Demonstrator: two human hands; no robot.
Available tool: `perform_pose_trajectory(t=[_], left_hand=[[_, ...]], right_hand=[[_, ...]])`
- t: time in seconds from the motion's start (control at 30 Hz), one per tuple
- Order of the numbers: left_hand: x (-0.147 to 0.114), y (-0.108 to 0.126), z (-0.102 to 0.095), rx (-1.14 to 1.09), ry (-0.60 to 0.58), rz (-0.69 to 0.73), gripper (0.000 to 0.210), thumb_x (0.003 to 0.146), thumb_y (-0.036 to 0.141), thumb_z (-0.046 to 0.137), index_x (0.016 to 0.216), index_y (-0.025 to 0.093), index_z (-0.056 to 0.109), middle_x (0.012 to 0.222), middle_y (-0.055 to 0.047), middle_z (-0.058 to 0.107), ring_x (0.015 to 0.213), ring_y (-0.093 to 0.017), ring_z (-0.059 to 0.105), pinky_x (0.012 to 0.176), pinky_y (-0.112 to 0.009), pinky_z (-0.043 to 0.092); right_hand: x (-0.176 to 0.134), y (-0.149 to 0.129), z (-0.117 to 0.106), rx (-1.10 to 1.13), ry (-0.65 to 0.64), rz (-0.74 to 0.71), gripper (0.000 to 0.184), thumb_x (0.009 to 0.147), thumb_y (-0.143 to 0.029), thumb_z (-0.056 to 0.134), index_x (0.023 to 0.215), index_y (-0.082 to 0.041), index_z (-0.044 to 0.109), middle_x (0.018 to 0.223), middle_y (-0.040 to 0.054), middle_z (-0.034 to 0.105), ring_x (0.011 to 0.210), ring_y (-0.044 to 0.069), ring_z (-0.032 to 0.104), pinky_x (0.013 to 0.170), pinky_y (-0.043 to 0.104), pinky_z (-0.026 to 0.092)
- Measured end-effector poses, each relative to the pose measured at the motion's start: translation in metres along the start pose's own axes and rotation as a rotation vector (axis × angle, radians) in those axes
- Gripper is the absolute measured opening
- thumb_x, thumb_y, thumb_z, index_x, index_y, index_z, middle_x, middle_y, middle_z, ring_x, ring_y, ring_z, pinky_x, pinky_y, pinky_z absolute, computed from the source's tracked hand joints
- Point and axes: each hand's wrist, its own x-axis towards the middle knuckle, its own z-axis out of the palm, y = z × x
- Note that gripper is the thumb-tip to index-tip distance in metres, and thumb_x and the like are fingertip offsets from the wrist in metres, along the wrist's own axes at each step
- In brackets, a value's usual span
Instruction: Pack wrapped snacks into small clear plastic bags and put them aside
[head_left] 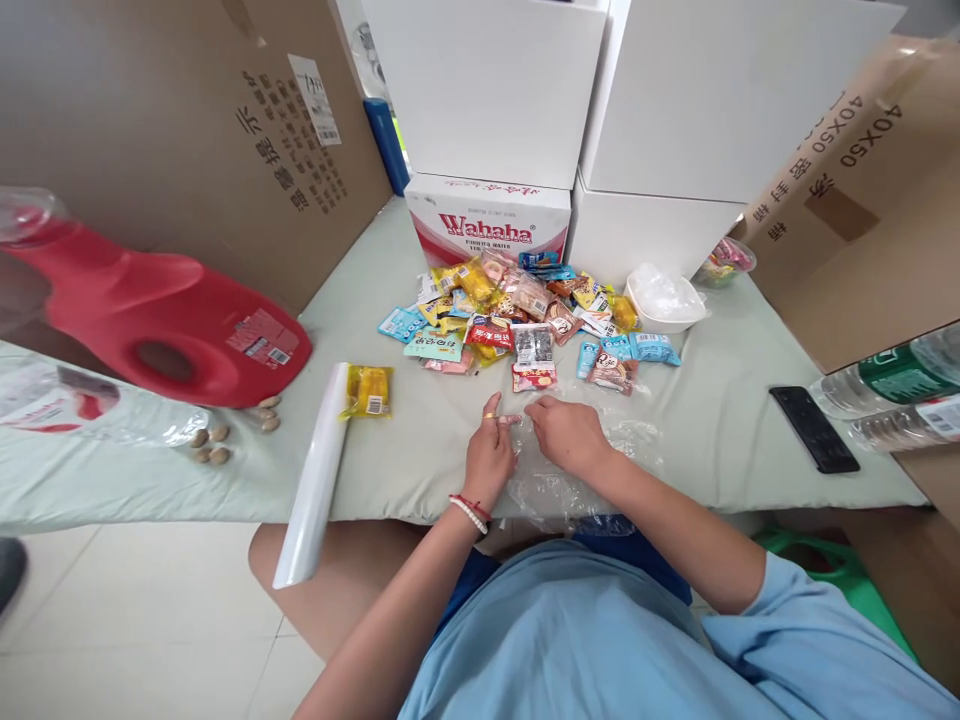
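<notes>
A clear plastic bag [622, 445] lies crumpled on the table in front of me, its lower part hanging over the front edge. My right hand [571, 436] is closed, pinching the bag's upper left edge between thumb and fingers. Close beside it, my left hand [491, 458] holds the same edge near its fingertips, with one ringed finger raised. Just beyond both hands is a heap of small wrapped snacks [491, 330] in yellow, blue, red and pink. A yellow snack packet [367, 391] lies apart to the left, against a roll of clear film [319, 480].
A Wahaba-style printed carton [487, 225] and white boxes stand behind the snacks. A white bowl [664, 300] holds crumpled plastic. Left are a red jug [165, 320] and several walnuts [219, 433]; right, a black phone [814, 428] and bottles [900, 370]. Cardboard flanks both sides.
</notes>
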Motion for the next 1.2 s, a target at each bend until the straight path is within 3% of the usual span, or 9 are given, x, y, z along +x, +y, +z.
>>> perform_pose_trajectory(t=[0.23, 0.4, 0.6, 0.7, 0.8, 0.9, 1.0, 1.1, 1.2], left_hand=[[-0.006, 0.010, -0.006, 0.026, 0.040, -0.108, 0.084, 0.085, 0.028, 0.071, 0.156, 0.017, 0.029, 0.129, -0.014, 0.069, 0.047, -0.008, 0.059, 0.061, -0.028, 0.054], [-0.034, 0.007, -0.028, -0.079, 0.049, -0.224, 0.097, 0.072, 0.023, 0.080, 0.155, 0.020, 0.030, 0.118, -0.008, 0.071, 0.049, -0.006, 0.058, 0.059, -0.026, 0.053], [-0.060, -0.012, -0.058, -0.153, -0.065, -0.379, 0.043, 0.073, 0.050, 0.072, 0.100, 0.018, 0.063, 0.065, 0.005, 0.058, 0.044, -0.010, 0.043, 0.047, -0.025, 0.035], [-0.069, -0.025, -0.072, 0.077, 0.041, -0.324, 0.039, 0.074, 0.055, 0.067, 0.092, 0.020, 0.063, 0.062, 0.005, 0.055, 0.051, -0.015, 0.050, 0.053, -0.029, 0.042], [-0.081, -0.021, -0.080, 0.404, 0.239, -0.146, 0.047, 0.073, 0.050, 0.069, 0.109, 0.020, 0.064, 0.082, -0.002, 0.062, 0.071, -0.023, 0.062, 0.064, -0.037, 0.051], [-0.091, 0.013, -0.068, 0.512, 0.455, 0.056, 0.045, 0.083, 0.047, 0.062, 0.120, 0.020, 0.062, 0.108, -0.010, 0.062, 0.085, -0.026, 0.064, 0.070, -0.041, 0.053], [-0.080, 0.053, -0.036, 0.308, 0.350, 0.258, 0.029, 0.094, 0.040, 0.056, 0.118, 0.023, 0.061, 0.109, -0.009, 0.063, 0.085, -0.021, 0.064, 0.070, -0.034, 0.055], [-0.038, 0.068, -0.004, 0.164, 0.230, 0.346, 0.019, 0.097, 0.033, 0.050, 0.103, 0.023, 0.065, 0.106, -0.009, 0.067, 0.100, -0.022, 0.066, 0.087, -0.036, 0.056], [0.023, 0.048, 0.004, 0.194, 0.277, 0.184, 0.021, 0.093, 0.031, 0.048, 0.085, 0.021, 0.065, 0.096, -0.009, 0.071, 0.097, -0.024, 0.067, 0.095, -0.041, 0.054]], right_hand=[[0.040, 0.008, 0.037, 0.134, 0.175, -0.055, 0.043, 0.105, -0.029, 0.045, 0.145, -0.020, 0.061, 0.156, 0.0097, 0.056, 0.140, 0.032, 0.047, 0.111, 0.048, 0.043], [0.048, 0.007, 0.066, 0.231, 0.196, -0.063, 0.050, 0.108, -0.036, 0.043, 0.154, -0.019, 0.053, 0.166, 0.0087, 0.044, 0.154, 0.030, 0.033, 0.126, 0.051, 0.026], [0.048, -0.002, 0.072, 0.237, 0.232, -0.050, 0.058, 0.109, -0.047, 0.037, 0.159, -0.019, 0.048, 0.169, 0.0095, 0.040, 0.156, 0.033, 0.030, 0.128, 0.054, 0.019], [0.047, -0.008, 0.073, 0.223, 0.236, -0.047, 0.060, 0.108, -0.049, 0.038, 0.159, -0.019, 0.047, 0.170, 0.0102, 0.037, 0.157, 0.034, 0.027, 0.129, 0.057, 0.013], [0.045, -0.014, 0.075, 0.212, 0.236, -0.045, 0.060, 0.108, -0.050, 0.039, 0.159, -0.021, 0.046, 0.172, 0.0102, 0.033, 0.160, 0.034, 0.021, 0.128, 0.063, 0.006], [0.044, -0.018, 0.077, 0.211, 0.214, -0.052, 0.061, 0.107, -0.051, 0.040, 0.160, -0.022, 0.044, 0.173, 0.0099, 0.030, 0.162, 0.034, 0.016, 0.127, 0.068, 0.001], [0.043, -0.020, 0.076, 0.200, 0.173, -0.089, 0.062, 0.106, -0.050, 0.043, 0.162, -0.023, 0.041, 0.174, 0.0096, 0.026, 0.163, 0.035, 0.012, 0.126, 0.071, 0.000], [0.040, -0.020, 0.075, 0.197, 0.142, -0.127, 0.058, 0.107, -0.042, 0.043, 0.162, -0.025, 0.041, 0.174, 0.0080, 0.027, 0.163, 0.035, 0.012, 0.126, 0.070, 0.000], [0.038, -0.021, 0.076, 0.218, 0.180, -0.148, 0.058, 0.106, -0.036, 0.045, 0.162, -0.024, 0.042, 0.172, 0.0096, 0.032, 0.162, 0.034, 0.019, 0.128, 0.065, 0.001]])
